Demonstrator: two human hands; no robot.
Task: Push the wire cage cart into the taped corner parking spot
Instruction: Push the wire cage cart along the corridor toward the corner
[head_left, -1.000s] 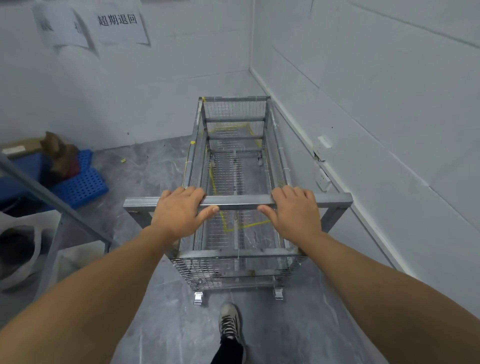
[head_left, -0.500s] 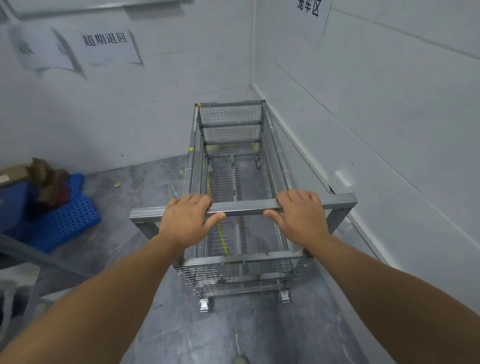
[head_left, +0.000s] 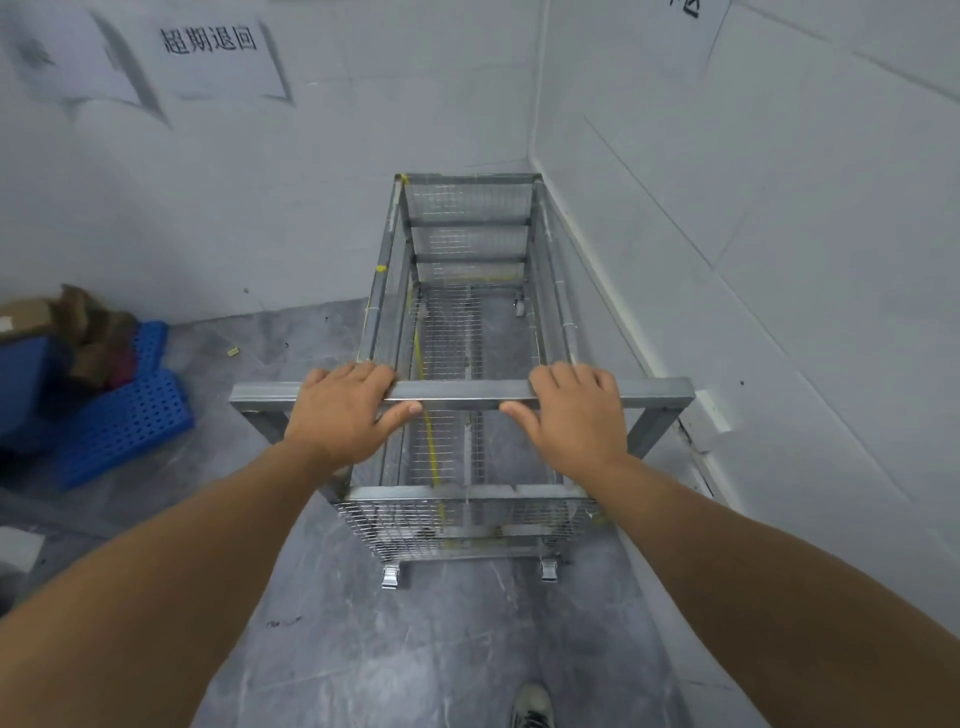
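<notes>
The wire cage cart (head_left: 467, 374) stood deep in the corner, its far end close to the back wall and its right side running just beside the right wall (head_left: 779, 260). Yellow tape (head_left: 430, 441) showed on the floor through the mesh, so parking looked nearly done, with perhaps a final nudge left. The left hand (head_left: 340, 410) and the right hand (head_left: 574, 410) were each wrapped over the handle bar (head_left: 460, 392), fingers on top, thumbs beneath.
</notes>
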